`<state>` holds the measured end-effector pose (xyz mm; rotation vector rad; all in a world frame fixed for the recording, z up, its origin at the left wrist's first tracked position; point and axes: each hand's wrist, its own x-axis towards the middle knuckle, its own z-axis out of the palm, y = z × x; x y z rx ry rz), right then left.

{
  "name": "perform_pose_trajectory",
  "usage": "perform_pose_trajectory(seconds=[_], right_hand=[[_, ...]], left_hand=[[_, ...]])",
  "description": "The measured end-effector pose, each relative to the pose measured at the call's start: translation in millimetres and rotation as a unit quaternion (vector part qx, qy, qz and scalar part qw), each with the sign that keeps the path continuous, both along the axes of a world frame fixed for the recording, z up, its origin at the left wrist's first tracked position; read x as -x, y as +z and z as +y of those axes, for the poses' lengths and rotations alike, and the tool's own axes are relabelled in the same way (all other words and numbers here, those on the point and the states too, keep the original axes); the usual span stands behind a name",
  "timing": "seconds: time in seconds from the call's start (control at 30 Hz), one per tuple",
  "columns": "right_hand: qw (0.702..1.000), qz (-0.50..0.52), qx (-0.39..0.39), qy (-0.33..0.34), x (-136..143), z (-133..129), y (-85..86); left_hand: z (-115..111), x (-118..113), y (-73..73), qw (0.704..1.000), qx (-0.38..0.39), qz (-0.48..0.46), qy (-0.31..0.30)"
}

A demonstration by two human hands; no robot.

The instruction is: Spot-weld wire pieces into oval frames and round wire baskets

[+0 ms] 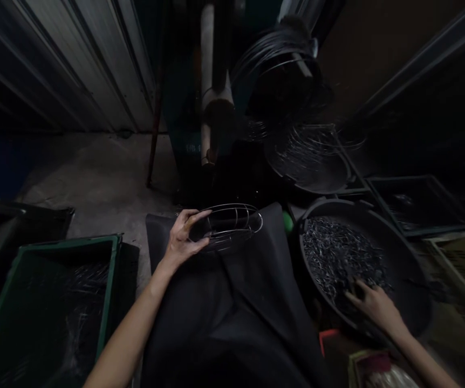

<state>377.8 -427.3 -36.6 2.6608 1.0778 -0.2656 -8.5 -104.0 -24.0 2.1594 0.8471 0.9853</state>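
My left hand (186,237) is closed on the left side of a round wire frame (236,218), thumb below and fingers above. The frame has thin, shiny rings joined by short cross wires and is held over the dark cloth (232,312) across my lap. On the right, my right hand (374,307) reaches into a wide dark basin (406,269). Its thumb and forefinger look apart, at the edge of a heap of small, shiny metal pieces (341,253). The other fingertips are hard to make out in the dim light.
A green crate (113,291) with shiny pieces stands at left. Ahead is a dark machine with a pale cylindrical arm (212,108). Behind the basin lie wire bundles in a round tray (313,161). A green ball-like object (288,221) sits beside the basin.
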Motion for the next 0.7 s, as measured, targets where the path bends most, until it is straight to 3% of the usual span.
perform_pose_trajectory(seconds=[0.1,0.2,0.3,0.4,0.53,0.7], right_hand=[[0.993,-0.063,0.088,0.048,-1,-11,-17.8],[0.994,-0.028,0.023,0.101,4,3,-36.7],[0.989,0.109,-0.029,0.093,-2,17,-61.2],[0.976,0.181,-0.076,0.095,-19,17,-79.7],[0.967,0.199,-0.122,0.106,-36,10,-81.2],[0.973,0.157,-0.106,0.132,-22,18,-72.3]], left_hand=[[-1,-2,4.7,1.000,-0.001,0.025,0.017],[-4,-7,10.3,0.999,-0.004,0.034,0.031],[-5,-8,15.4,0.999,0.005,0.030,0.028],[-4,-5,20.9,1.000,0.010,0.009,0.028],[1,0,29.8,0.999,-0.006,-0.033,0.036],[5,-2,41.2,0.999,-0.020,-0.027,0.028]])
